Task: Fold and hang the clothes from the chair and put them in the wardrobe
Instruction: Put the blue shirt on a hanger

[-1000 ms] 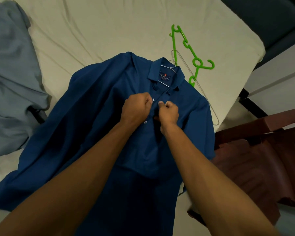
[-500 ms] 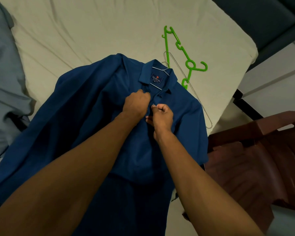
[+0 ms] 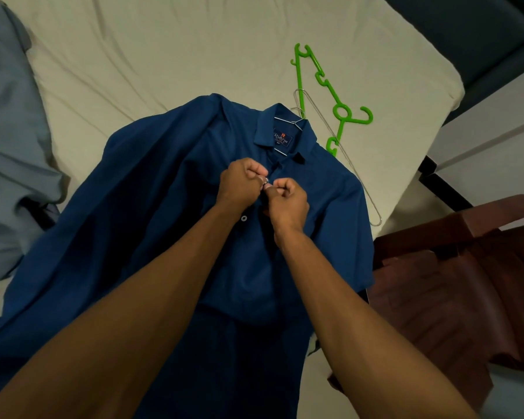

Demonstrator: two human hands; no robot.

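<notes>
Head view: both hands [image 3: 266, 189] pinch the blue shirt [image 3: 152, 213] placket (fingers curled) below its collar.

Blue shirt [image 3: 164, 207] matt cloth; green hanger [image 3: 330, 86] glossy plastic; wire hanger [image 3: 350, 164] metal; chair [image 3: 466, 282] glossy plastic.

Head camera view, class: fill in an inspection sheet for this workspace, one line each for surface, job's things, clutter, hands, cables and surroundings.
Surface: bed with a creased cream sheet.
Job's things: blue shirt lying spread on the bed, a wire hanger in its collar; one button below the hands unfastened.
Clutter: green hanger and another wire hanger beside the collar; grey garment at the left.
Hands: left hand and right hand both pinch the shirt's placket at a button.
Cables: nothing seen.
Surroundings: brown chair at the right.
</notes>
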